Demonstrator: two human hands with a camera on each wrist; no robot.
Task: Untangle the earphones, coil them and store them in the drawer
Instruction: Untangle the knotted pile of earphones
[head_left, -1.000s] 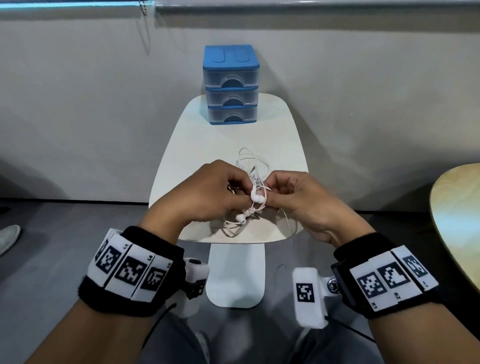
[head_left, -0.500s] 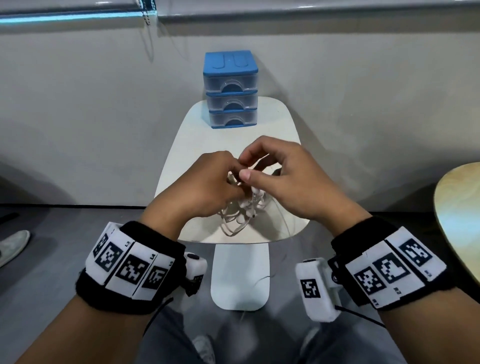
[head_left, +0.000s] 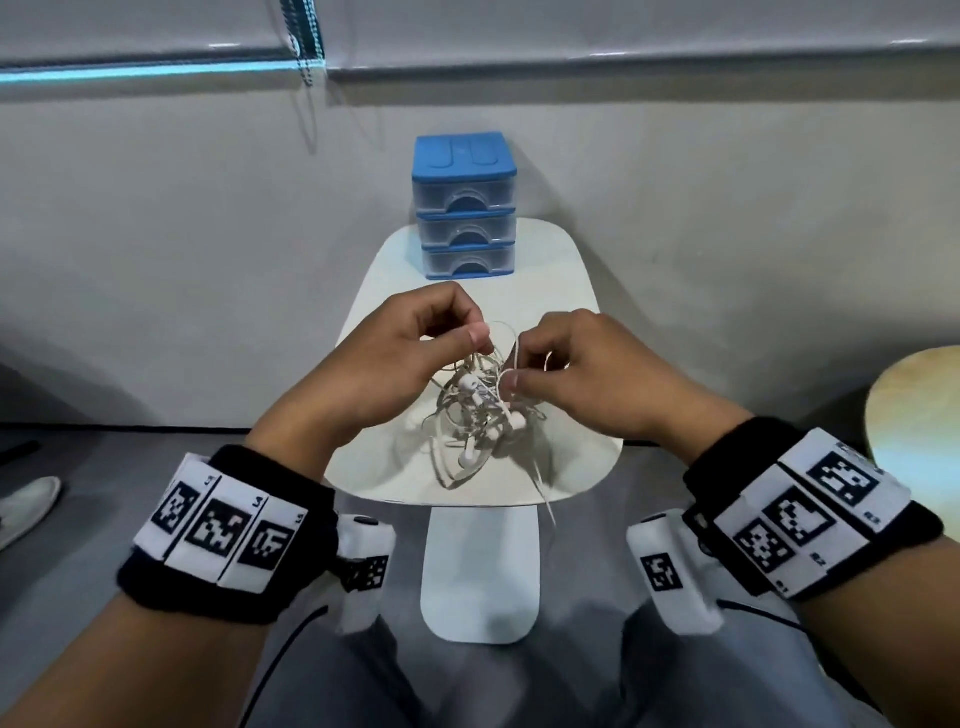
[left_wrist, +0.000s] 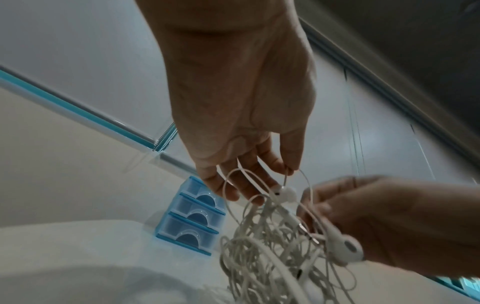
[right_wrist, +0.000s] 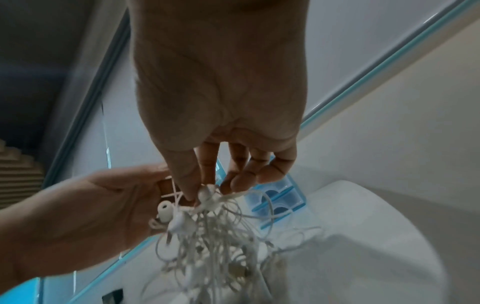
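Left hand (head_left: 400, 358) and right hand (head_left: 582, 374) pinching tangled earphones (head_left: 478, 415), above white table (head_left: 571, 457), 3-drawer unit (head_left: 464, 208) behind

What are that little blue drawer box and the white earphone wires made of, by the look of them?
The drawer box looks like plastic: an opaque, smooth blue lid and frame, with clear, slightly glossy drawer fronts you can see through. The earphones seem to have thin white rubbery or soft plastic cords that bend into loose loops, and smooth, hard-looking white plastic buds. The exact coating cannot be told.
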